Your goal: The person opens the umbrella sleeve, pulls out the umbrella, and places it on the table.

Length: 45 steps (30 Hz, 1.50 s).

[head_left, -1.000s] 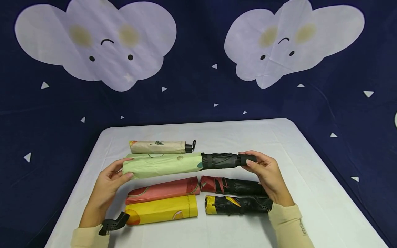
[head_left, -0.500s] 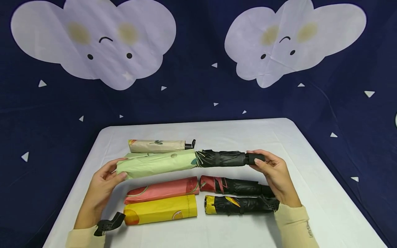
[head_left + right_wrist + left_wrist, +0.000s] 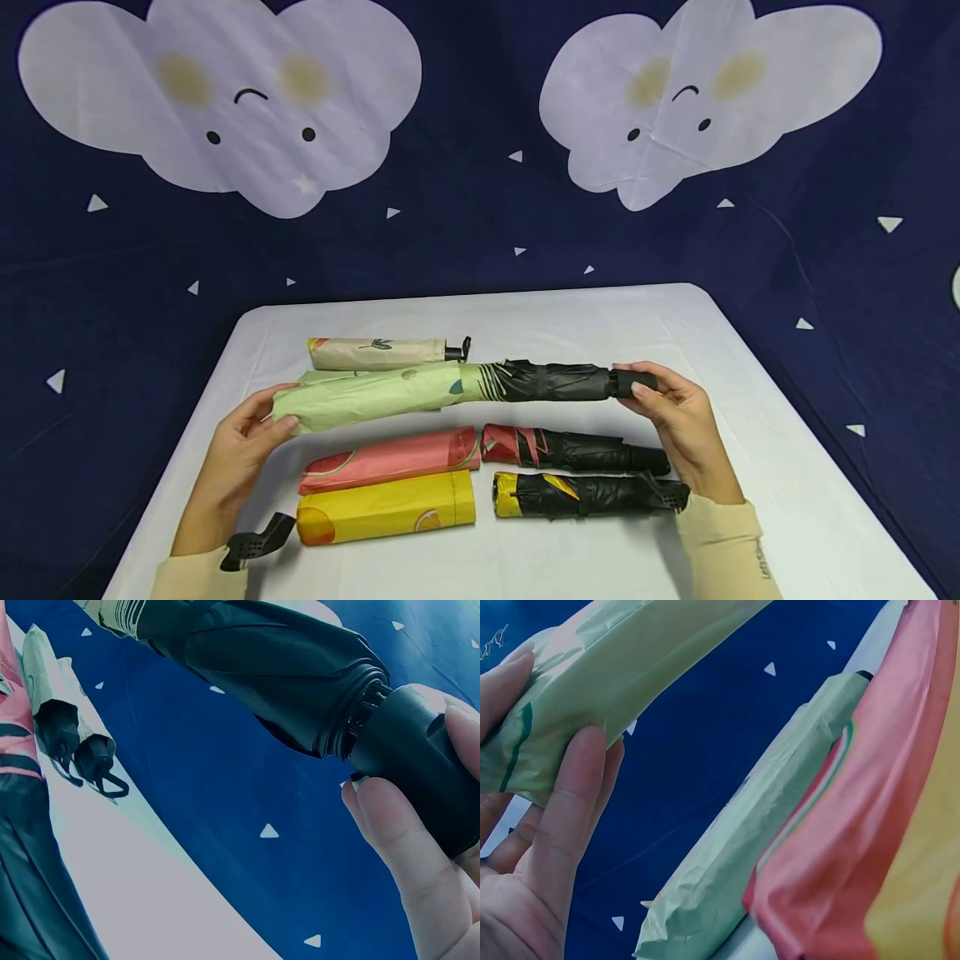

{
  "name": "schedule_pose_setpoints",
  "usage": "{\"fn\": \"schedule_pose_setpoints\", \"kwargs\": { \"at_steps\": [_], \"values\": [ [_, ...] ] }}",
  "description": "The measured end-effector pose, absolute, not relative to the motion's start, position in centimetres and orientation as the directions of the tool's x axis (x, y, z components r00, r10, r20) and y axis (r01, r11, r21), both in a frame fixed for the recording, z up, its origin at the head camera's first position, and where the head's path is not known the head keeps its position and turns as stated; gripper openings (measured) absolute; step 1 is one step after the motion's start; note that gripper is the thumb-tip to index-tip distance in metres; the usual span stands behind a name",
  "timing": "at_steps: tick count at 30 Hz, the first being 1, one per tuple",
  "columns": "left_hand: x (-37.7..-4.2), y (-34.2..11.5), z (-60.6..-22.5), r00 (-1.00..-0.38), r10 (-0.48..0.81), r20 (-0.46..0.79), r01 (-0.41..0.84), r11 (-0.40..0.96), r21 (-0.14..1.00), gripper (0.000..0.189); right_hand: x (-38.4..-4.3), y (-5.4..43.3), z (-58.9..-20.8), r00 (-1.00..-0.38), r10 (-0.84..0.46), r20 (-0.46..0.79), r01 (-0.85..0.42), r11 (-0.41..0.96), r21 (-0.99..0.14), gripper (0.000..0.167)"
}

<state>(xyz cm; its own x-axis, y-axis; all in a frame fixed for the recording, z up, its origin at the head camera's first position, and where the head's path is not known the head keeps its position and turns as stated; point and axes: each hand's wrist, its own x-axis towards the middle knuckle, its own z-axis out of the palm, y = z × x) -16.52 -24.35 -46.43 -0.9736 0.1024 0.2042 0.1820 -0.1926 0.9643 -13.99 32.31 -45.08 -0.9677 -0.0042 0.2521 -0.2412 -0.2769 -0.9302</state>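
A folded black umbrella (image 3: 558, 383) sticks partly out of a light green sleeve (image 3: 360, 402), raised above the table. My left hand (image 3: 236, 446) pinches the sleeve's left end between thumb and fingers. At the other end, my right hand (image 3: 686, 425) grips the umbrella's black handle (image 3: 420, 772). A band of green canopy with dark stripes shows where it leaves the sleeve. Below lie a red watermelon-print sleeve (image 3: 393, 460) and a yellow orange-print sleeve (image 3: 386, 508). To their right are a red-and-black umbrella (image 3: 573, 450) and a yellow-and-black umbrella (image 3: 570, 496), both folded.
Behind the held sleeve lies a cream sleeved umbrella (image 3: 382, 354) with a looped black handle. A second sleeved umbrella, pale green (image 3: 757, 810), lies beside it, mostly hidden in the head view. All rest on a white-covered table (image 3: 562, 321) before a dark blue cloud-print backdrop (image 3: 480, 100).
My right hand has moved right with the handle, drawing more of the umbrella out of the green sleeve. My left hand has shifted left and slightly down with the sleeve.
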Motion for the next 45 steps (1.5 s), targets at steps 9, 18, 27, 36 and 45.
{"fn": "schedule_pose_setpoints", "kwargs": {
  "at_steps": [9, 18, 27, 36, 45],
  "values": [
    [-16.7, -25.0, -47.1, -0.976, 0.093, 0.199, 0.177, -0.206, 0.962, 0.041, -13.6, 34.3, -45.1, -0.958, 0.045, 0.283, -0.283, -0.306, -0.909, 0.037],
    [-17.0, -25.4, -48.2, -0.980, 0.086, 0.177, 0.162, -0.163, 0.973, 0.039, -13.4, 35.9, -45.9, -0.958, 0.057, 0.282, -0.284, -0.334, -0.899, 0.036],
    [-16.9, -25.7, -49.0, -0.992, 0.068, 0.105, 0.102, -0.047, 0.994, 0.035, -13.1, 37.1, -48.4, -0.973, 0.024, 0.232, -0.226, -0.341, -0.912, 0.035],
    [-17.0, -25.9, -49.8, -0.993, 0.091, 0.075, 0.075, 0.002, 0.997, 0.035, -13.0, 38.0, -50.1, -0.982, 0.010, 0.191, -0.185, -0.309, -0.933, 0.036],
    [-17.0, -25.6, -50.5, -0.995, 0.098, 0.033, 0.044, 0.103, 0.994, 0.039, -13.2, 38.4, -51.4, -0.988, -0.029, 0.150, -0.134, -0.304, -0.943, 0.037]
  ]
}}
